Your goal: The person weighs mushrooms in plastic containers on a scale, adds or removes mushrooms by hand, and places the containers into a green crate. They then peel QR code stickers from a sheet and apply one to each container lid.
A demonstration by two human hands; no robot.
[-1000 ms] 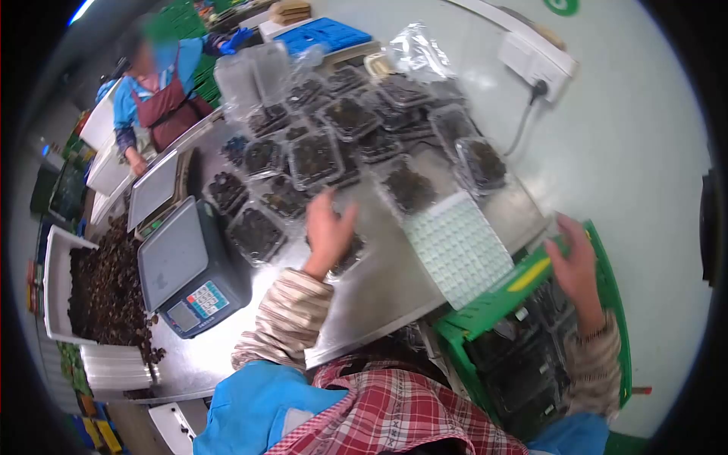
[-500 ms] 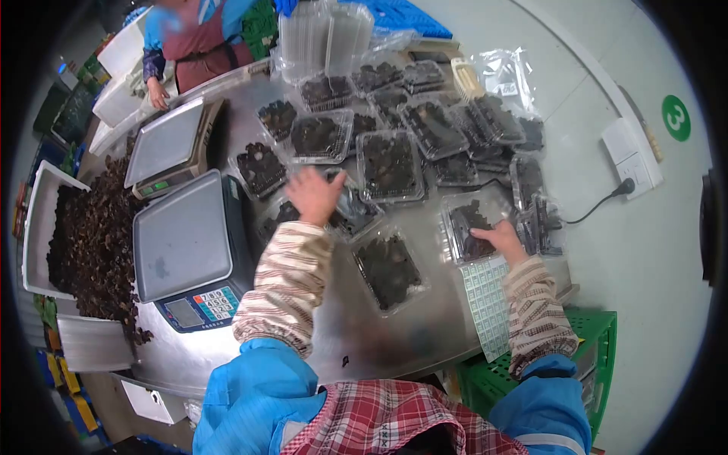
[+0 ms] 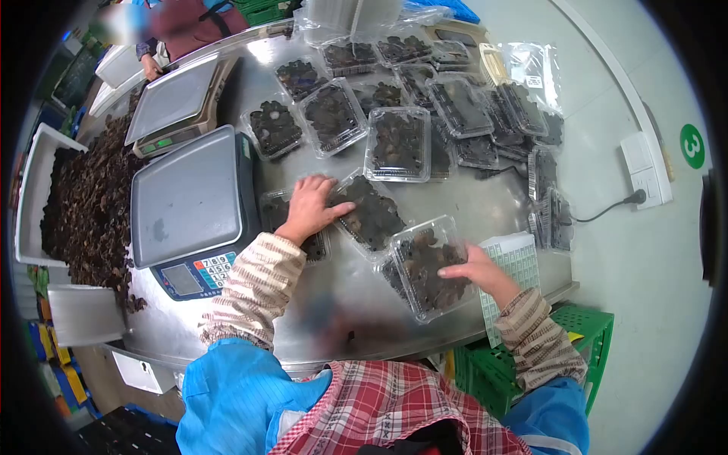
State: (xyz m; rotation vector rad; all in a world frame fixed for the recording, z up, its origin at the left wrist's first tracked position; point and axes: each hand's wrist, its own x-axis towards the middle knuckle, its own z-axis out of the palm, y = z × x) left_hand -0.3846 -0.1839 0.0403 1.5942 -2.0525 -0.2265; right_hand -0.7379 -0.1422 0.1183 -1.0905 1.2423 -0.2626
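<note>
My left hand [image 3: 312, 208] has its fingers spread, the thumb over the near-left corner area of a clear plastic box [image 3: 368, 216] of dark, mushroom-like pieces and the palm over another box [image 3: 315, 246] beside it. My right hand [image 3: 479, 271] grips the right side of a clear box [image 3: 429, 265], thumb on top. That box is tilted and overlaps a further box [image 3: 392, 277], mostly hidden beneath it. Above them on the metal table [image 3: 485, 208] lies a box with its clear rim showing [image 3: 398, 144].
Two scales, a nearer one [image 3: 186, 201] and a farther one [image 3: 173, 102], stand left beside a dark heap [image 3: 95, 197]. More filled boxes [image 3: 459, 106] crowd the back. A label sheet [image 3: 519, 262] lies right, above a green crate [image 3: 485, 379]. A person [image 3: 189, 30] stands across the table.
My right hand has moved left with its box, which now overlaps the box in front of me. My left hand now rests lower in view, near the left-hand boxes. The camera view has shifted.
</note>
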